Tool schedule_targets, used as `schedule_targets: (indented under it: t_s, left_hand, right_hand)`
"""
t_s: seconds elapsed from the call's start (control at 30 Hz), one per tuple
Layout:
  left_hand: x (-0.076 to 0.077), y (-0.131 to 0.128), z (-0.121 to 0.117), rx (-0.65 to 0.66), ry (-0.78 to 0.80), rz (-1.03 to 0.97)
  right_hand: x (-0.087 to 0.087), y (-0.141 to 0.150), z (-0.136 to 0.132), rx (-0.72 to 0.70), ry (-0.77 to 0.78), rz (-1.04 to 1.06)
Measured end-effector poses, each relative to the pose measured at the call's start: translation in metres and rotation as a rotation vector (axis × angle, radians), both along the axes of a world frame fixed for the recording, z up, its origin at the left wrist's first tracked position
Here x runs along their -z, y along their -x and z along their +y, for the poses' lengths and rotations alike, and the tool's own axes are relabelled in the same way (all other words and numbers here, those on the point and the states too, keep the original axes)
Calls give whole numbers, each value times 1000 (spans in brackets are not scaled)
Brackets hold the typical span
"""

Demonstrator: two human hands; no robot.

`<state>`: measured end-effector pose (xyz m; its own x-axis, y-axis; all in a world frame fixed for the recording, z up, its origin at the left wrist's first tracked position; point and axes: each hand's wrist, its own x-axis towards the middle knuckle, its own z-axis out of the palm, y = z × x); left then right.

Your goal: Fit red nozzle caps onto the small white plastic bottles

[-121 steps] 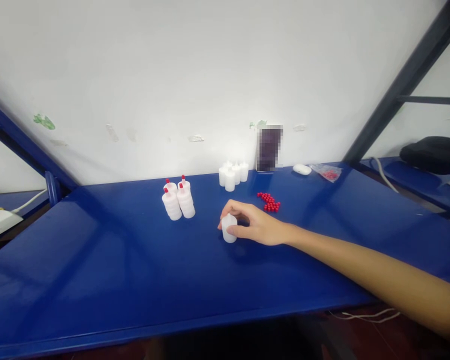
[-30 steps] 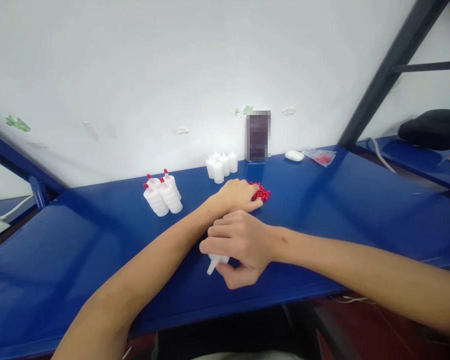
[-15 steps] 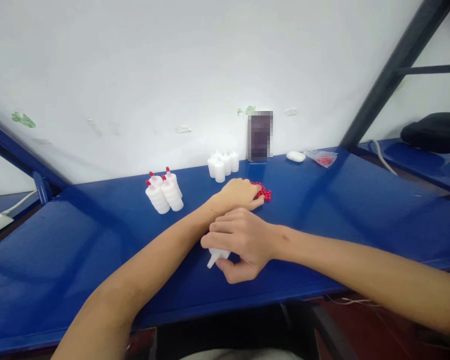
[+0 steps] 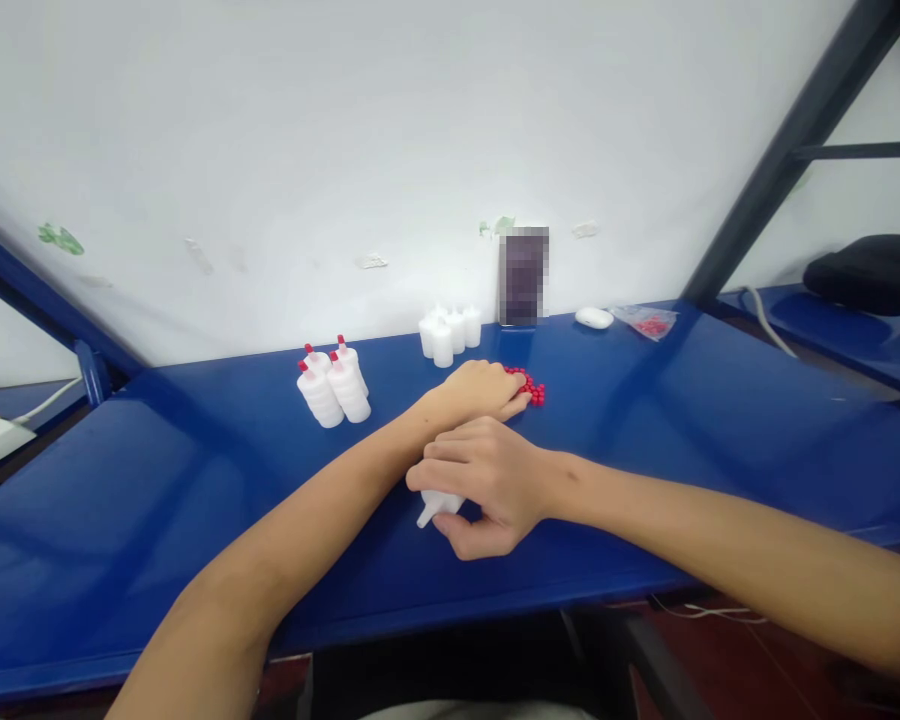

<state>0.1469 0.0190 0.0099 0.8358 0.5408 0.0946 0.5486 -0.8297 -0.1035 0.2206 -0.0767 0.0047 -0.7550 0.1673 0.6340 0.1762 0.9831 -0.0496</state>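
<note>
My right hand point(image 4: 487, 485) is closed around a small white squeeze bottle point(image 4: 442, 503), whose narrow nozzle points down and to the left. The bottle has no cap on it, and my fingers hide most of its body. Beyond it, my left hand point(image 4: 484, 388) lies low over the table at a pile of small red caps point(image 4: 534, 390). Its thumb and fingers are apart and touch the edge of the pile; some fingertips are hidden. My left forearm passes behind the bottle and my right hand.
Several white bottles with red caps point(image 4: 334, 388) stand at left on the blue table point(image 4: 225, 450). Several uncapped white bottles point(image 4: 442, 345) stand near the wall. Farther right are a blurred dark panel point(image 4: 523, 278), a white rounded object point(image 4: 594, 318) and a plastic bag of red pieces point(image 4: 651, 324).
The whole view has shifted slightly. Both hands keep nearly the same pose; the bottle's nozzle has tipped up a little in my right hand.
</note>
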Motion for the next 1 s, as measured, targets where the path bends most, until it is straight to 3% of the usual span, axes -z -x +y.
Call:
schedule_targets:
  t_s: [1.0]
  left_hand:
    - [-4, 1, 3, -22, 112, -7]
  right_hand:
    - [-2, 0, 1, 9, 16, 49]
